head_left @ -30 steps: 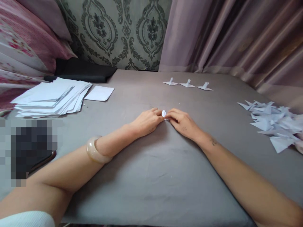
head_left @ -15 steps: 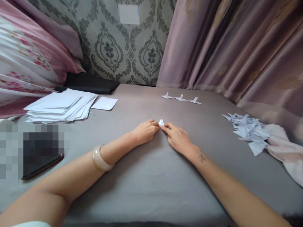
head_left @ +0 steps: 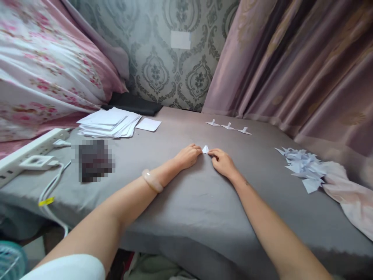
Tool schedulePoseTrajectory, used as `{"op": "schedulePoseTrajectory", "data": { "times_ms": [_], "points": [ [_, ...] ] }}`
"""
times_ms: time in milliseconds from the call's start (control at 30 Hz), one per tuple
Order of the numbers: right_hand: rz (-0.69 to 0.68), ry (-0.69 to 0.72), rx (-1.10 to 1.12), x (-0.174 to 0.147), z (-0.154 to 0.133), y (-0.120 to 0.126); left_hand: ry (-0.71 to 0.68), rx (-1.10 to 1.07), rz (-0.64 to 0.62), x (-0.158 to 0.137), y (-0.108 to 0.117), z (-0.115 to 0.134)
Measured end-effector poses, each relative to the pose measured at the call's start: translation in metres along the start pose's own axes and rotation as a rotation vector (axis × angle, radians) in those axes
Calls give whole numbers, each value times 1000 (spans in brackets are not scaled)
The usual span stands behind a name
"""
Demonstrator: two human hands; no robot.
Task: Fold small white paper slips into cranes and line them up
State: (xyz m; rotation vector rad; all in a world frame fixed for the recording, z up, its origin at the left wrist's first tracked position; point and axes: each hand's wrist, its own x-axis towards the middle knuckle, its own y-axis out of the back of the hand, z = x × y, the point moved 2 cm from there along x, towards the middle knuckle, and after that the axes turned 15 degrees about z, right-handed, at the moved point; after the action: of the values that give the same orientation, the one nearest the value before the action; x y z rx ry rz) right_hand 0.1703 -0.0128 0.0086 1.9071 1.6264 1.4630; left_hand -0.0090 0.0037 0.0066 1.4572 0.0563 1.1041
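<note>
A small folded piece of white paper [head_left: 205, 149], pointed at the top, lies on the grey cloth between my two hands. My left hand [head_left: 189, 154], bangle on the forearm, has its fingers closed at the paper's left edge. At the lower right edge, my right hand [head_left: 223, 160] pinches the paper with bent fingers. Part of the paper is hidden behind the fingertips. Farther back stand three folded paper cranes [head_left: 229, 126] in a row.
Stacked white paper [head_left: 107, 123] lies at the back left, with a smaller square pile [head_left: 149, 124] beside it. A heap of folded paper cranes [head_left: 305, 165] rests at the right near pink cloth. A power strip [head_left: 32, 151] with cables and a blurred dark object [head_left: 94, 160] are at left.
The camera view has swung left and down, so the power strip and the front edge now show. Both hands stay at the folded paper, with the right fingers slightly farther from its middle.
</note>
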Motion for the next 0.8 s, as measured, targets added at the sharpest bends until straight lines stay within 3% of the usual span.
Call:
{"op": "schedulePoseTrajectory", "data": {
  "times_ms": [267, 400, 800],
  "points": [
    [73, -135, 86, 12, 19, -10, -7, -33, 37, 4, -5, -8],
    [45, -92, 97, 14, 20, -12, 16, -39, 67, 3, -5, -9],
    [33, -134, 94, 4, 14, -9, 111, -185, 189, -1, -3, -10]
  ]
}}
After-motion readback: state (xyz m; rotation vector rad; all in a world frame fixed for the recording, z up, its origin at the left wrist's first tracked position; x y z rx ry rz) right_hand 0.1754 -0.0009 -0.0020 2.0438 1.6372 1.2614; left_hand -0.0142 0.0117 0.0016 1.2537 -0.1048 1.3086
